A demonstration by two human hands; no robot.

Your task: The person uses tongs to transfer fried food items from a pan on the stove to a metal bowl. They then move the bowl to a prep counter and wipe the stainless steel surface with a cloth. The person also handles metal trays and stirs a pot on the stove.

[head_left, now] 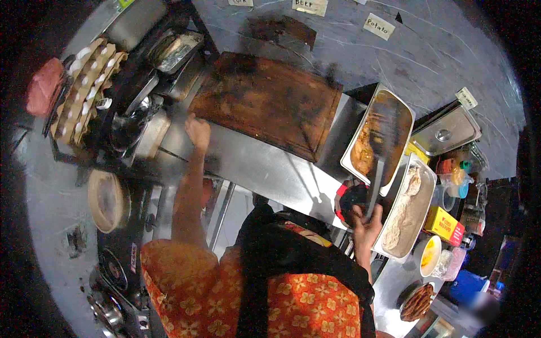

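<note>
My right hand (367, 226) is wrapped round the handle of a long grey utensil (377, 183). Its head, smeared by motion, is over a deep steel pan (407, 121) of orange-brown saucy food (363, 152). My left hand (198, 132) rests with curled fingers by the near left corner of a dark wooden cutting board (265, 104); I see nothing in it. Below the right-hand pan sits a second steel pan (414, 222) with a pale, creamy-looking food (403, 208). A black thing with a red edge (350, 204) lies beside my right hand.
Egg trays (87, 96) and metal containers (177, 50) stand at the left, with a stove (115, 270) below. At the right are a lidded steel pan (447, 134), a yellow-red box (444, 225), a white bowl (429, 256) and a bowl of brown strips (417, 302).
</note>
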